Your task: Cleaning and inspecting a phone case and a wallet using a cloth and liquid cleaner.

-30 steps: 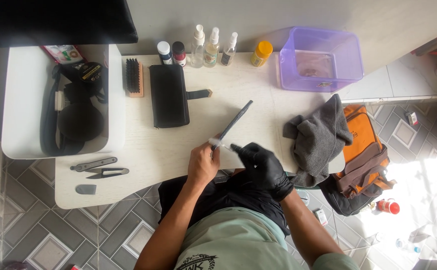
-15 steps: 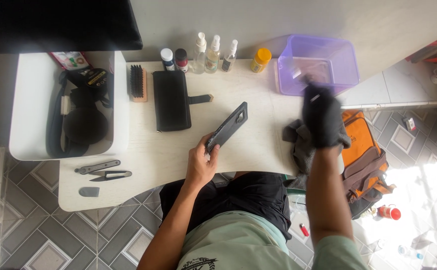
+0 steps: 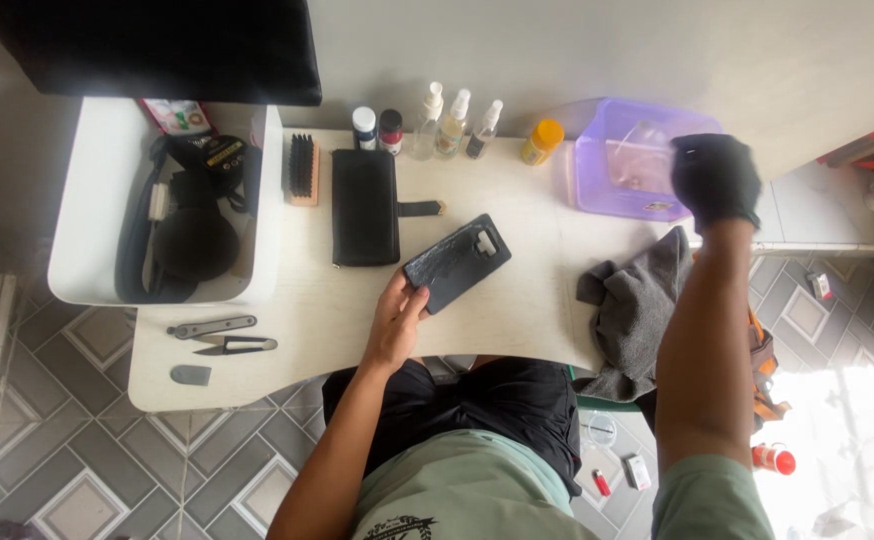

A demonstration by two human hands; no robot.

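Since half a second ago the dark phone case (image 3: pixel 456 263) has been tipped from edge-on to lie flatter, its smeared face turned up, while the gloved right hand (image 3: pixel 715 180) has stayed over the purple tub (image 3: pixel 597 170) at the upper right of the frame.

Nearest the bottom of the frame, the bare left hand (image 3: pixel 395 325) pinches the lower left corner of the one phone case between thumb and fingers, holding it at the centre of the white table (image 3: pixel 517 320). At the lower left of the table lie three small metal tools (image 3: pixel 219 338): two snips side by side and one flat piece below them. One grey cloth (image 3: pixel 637 305) hangs over the table edge at the right.

Farther up, one long black wallet (image 3: pixel 365 206) lies flat with a strap pointing right, and one wooden brush (image 3: pixel 303 169) sits just beside it. The white bin (image 3: pixel 77 250) at the left holds dark straps and pouches.

Along the back edge stand six bottles (image 3: pixel 437 125): two capped jars, three clear sprayers, one yellow bottle. The right hand in its black glove is curled loosely at the tub's rim; whether it holds anything cannot be told.
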